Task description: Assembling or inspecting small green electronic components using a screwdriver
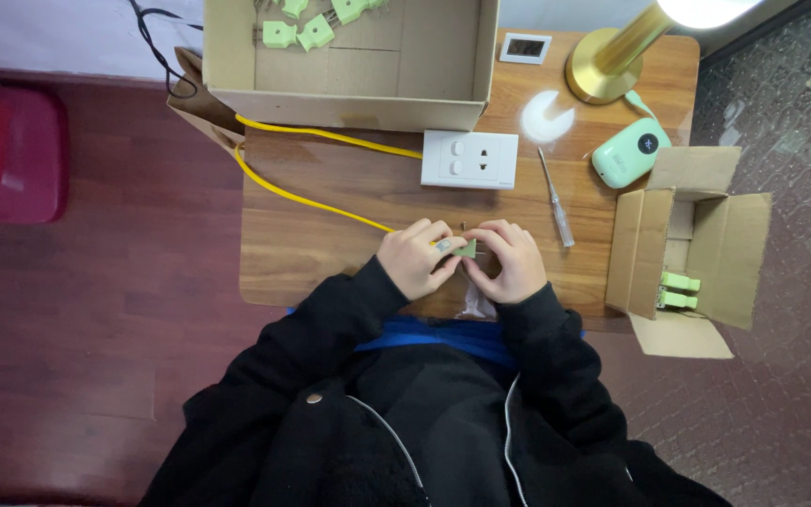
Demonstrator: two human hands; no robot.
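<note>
Both hands, left (415,258) and right (511,263), pinched a small green plug (465,249) (yellow cable (312,199) attached) between them, low over the counter (330,244), near a white socket (469,160).

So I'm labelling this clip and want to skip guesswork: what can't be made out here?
Head view only:
- Green plug: mostly hidden by the left hand and right hand.
- Yellow cable: end hidden under the left hand.
- Big box: top cut off by the frame edge.
- Lamp: head washed out by glare.
</note>
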